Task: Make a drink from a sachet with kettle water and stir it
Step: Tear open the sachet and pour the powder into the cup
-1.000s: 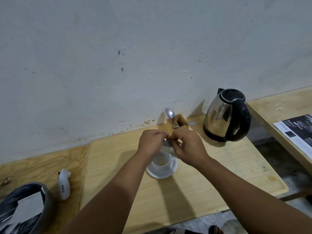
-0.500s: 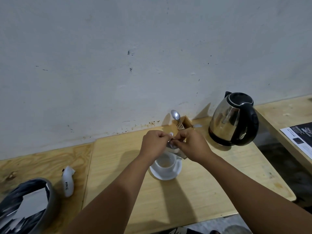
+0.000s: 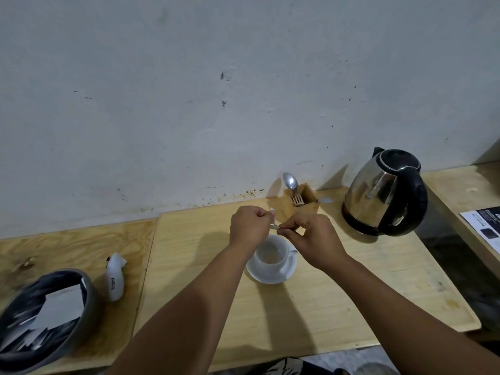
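A white cup [image 3: 270, 253] stands on a white saucer [image 3: 273, 274] in the middle of the wooden table [image 3: 338, 293]. Just above the cup, my left hand [image 3: 250, 226] and my right hand [image 3: 305, 234] pinch a small silvery sachet [image 3: 273, 226] between their fingertips; most of it is hidden by the fingers. A steel kettle [image 3: 384, 193] with a black handle sits at the back right. A spoon [image 3: 290, 181] and a fork stand in a wooden holder [image 3: 300, 201] by the wall.
A grey bin [image 3: 46, 315] lined with a dark bag sits at the lower left, with a white crumpled packet [image 3: 115, 277] beside it. A dark leaflet [image 3: 484, 226] lies on the bench at the right. The wall runs along the table's back.
The view has shifted slightly, so everything sits lower and further right. My hands have stayed over the cup and have drawn a little apart on the sachet.
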